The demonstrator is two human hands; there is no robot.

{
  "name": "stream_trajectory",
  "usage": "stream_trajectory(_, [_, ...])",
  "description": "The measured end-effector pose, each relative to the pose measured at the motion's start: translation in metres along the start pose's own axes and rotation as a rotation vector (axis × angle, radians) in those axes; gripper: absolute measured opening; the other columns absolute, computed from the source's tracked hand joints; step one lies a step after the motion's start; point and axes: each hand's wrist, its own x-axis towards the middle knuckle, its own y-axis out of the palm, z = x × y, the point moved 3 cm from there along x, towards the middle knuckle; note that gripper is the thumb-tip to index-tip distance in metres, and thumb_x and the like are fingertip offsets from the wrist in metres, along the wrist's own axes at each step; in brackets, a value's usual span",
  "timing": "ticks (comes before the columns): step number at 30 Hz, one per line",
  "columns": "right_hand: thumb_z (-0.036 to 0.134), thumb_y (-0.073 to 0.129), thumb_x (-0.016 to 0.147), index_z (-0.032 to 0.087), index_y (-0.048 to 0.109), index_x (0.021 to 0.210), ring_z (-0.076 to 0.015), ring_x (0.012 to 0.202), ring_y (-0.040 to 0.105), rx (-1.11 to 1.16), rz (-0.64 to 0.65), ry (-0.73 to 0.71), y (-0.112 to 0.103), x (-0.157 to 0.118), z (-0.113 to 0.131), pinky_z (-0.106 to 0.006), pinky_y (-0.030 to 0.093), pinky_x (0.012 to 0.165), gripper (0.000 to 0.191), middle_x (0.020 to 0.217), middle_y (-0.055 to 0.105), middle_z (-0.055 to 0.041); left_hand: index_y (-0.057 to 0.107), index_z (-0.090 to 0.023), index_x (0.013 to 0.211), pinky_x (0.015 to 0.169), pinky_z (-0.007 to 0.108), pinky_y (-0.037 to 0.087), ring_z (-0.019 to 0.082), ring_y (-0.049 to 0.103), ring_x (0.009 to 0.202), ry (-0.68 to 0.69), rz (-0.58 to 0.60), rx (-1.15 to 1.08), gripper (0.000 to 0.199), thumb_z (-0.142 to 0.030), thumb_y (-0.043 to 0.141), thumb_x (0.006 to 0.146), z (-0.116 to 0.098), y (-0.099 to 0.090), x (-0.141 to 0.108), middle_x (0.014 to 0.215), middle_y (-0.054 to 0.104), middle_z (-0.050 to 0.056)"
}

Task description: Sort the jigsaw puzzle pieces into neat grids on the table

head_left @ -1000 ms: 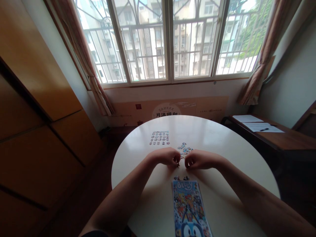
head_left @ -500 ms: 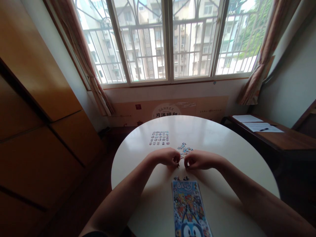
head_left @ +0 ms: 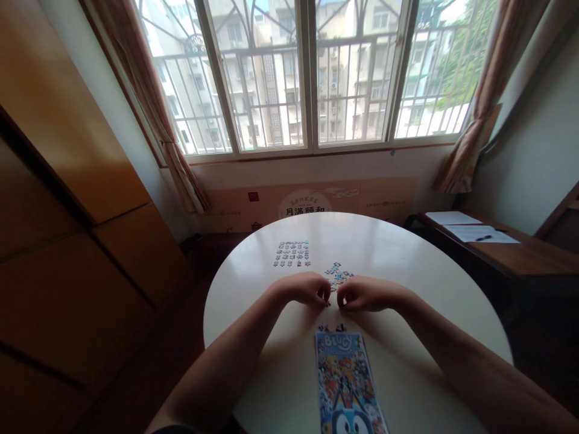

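Puzzle pieces (head_left: 336, 273) lie in a loose cluster on the round white surface (head_left: 407, 259), just beyond the hands. The left hand (head_left: 312, 287) and right hand (head_left: 363, 293) face each other, apart, fingers curled narrow; a small piece (head_left: 328, 304) shows at the left fingertips, but whether either hand grips one I cannot tell. A grid of pieces (head_left: 293, 254) sits farther left, and two small clumps (head_left: 341, 328) lie by the Bluey sheet's (head_left: 346, 374) top edge.

Daylight fills a barred window (head_left: 312, 78) between tied curtains (head_left: 174, 160).
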Motion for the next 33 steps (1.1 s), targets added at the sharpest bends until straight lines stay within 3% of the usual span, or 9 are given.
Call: stream_trajectory(33, [0.016,0.063,0.072,0.018,0.074,0.094,-0.0126,0.068,0.057,0.080,0.038,0.011,-0.0004,0.0006,-0.0045,-0.022,0.041,0.061,0.024,0.076,0.066,0.0002,0.074,-0.020,0.088,0.061,0.022,0.041,0.012,0.058,0.067,0.006,-0.006,-0.027,0.017,-0.025,0.069,0.073,0.0034,0.0007,0.0010,0.077,0.068,-0.001])
